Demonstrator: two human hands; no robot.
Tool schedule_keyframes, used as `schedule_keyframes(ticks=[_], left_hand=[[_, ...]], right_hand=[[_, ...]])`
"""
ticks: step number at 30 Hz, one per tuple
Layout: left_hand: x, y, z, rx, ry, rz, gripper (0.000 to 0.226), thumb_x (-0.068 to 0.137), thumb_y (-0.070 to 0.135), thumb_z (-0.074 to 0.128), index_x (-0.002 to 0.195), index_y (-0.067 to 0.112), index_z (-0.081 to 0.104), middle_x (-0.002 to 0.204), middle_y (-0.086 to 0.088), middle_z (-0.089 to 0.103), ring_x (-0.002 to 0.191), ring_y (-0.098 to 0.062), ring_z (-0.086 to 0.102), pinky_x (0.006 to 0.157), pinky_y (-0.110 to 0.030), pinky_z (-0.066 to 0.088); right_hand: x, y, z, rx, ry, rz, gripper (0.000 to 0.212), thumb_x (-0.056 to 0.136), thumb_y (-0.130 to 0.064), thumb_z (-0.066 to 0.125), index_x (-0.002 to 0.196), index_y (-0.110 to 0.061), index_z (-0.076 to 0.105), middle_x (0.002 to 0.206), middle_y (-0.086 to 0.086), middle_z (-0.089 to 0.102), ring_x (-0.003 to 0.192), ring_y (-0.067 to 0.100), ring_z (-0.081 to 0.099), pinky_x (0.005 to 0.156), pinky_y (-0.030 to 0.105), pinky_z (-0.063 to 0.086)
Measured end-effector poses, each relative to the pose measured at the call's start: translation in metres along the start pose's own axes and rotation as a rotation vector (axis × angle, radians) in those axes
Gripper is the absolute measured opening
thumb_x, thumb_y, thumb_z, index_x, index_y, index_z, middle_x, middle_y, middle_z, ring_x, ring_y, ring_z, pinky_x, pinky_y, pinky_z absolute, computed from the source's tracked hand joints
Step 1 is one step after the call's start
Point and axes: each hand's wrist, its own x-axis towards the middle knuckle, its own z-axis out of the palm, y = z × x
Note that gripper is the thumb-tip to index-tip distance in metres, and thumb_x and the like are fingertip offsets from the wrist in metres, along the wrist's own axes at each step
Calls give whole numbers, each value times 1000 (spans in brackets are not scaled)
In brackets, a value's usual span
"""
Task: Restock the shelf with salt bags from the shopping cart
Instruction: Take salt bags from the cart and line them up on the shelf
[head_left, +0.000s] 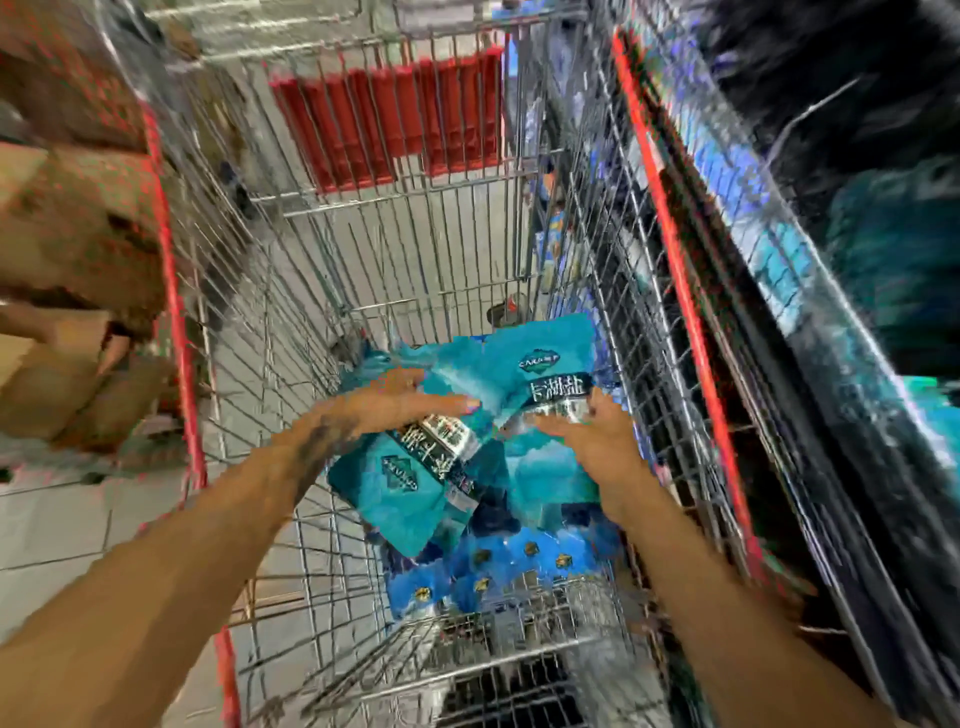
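Note:
Several teal salt bags lie piled in the near end of the wire shopping cart (332, 244). My left hand (374, 410) reaches in from the left, fingers stretched flat over the top of a tilted teal bag (405, 488). My right hand (597, 441) comes in from the right and grips the lower edge of another teal bag (540, 364) with a dark label band. Darker blue bags (498, 566) lie under them. The shelf (810, 270) runs along the right, blurred, with teal and blue packs on it.
The cart has red side rails (176, 291) and a red flap (384, 119) at its far end. Brown cardboard boxes (67, 234) stand to the left of the cart. Grey tiled floor (52, 525) shows at lower left. The frame is motion-blurred.

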Motion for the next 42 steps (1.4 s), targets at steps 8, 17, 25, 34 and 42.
schedule_keyframes(ticks=[8, 17, 25, 34, 42], left_hand=[[-108, 112, 27, 344, -287, 229, 40, 59, 60, 84, 95, 54, 70, 98, 40, 66, 100, 13, 61, 95, -9, 41], [-209, 219, 160, 876, -661, 674, 25, 73, 27, 85, 91, 31, 68, 87, 30, 70, 80, 15, 62, 73, -4, 45], [-306, 193, 281, 1334, 270, 1370, 83, 51, 96, 50, 107, 34, 49, 103, 5, 59, 100, -22, 59, 80, -38, 47], [-424, 36, 426, -522, -32, 271, 61, 68, 58, 69, 112, 17, 61, 118, -9, 69, 95, -12, 66, 56, -20, 50], [-511, 57, 542, -335, -565, 393, 46, 55, 42, 83, 94, 19, 73, 99, -16, 75, 87, -31, 74, 71, -43, 60]], right_hand=[[-144, -53, -50, 520, -26, 128, 22, 84, -30, 62, 100, -14, 60, 101, 24, 58, 90, 37, 57, 86, 46, 48], [-303, -21, -105, 601, -12, -73, 72, 66, -26, 81, 131, -14, 55, 126, 14, 67, 112, 30, 64, 99, 55, 48], [-442, 51, -138, 941, 400, -160, 54, 57, -15, 79, 108, -25, 65, 95, 2, 76, 79, 19, 73, 63, 33, 58], [-612, 136, -162, 1132, 716, -383, 33, 51, -19, 84, 78, -36, 74, 90, 0, 76, 78, 18, 73, 67, 38, 61], [-719, 167, -182, 1073, 965, -531, 69, 49, -31, 95, 113, -29, 67, 114, 9, 73, 100, 31, 72, 75, 42, 59]])
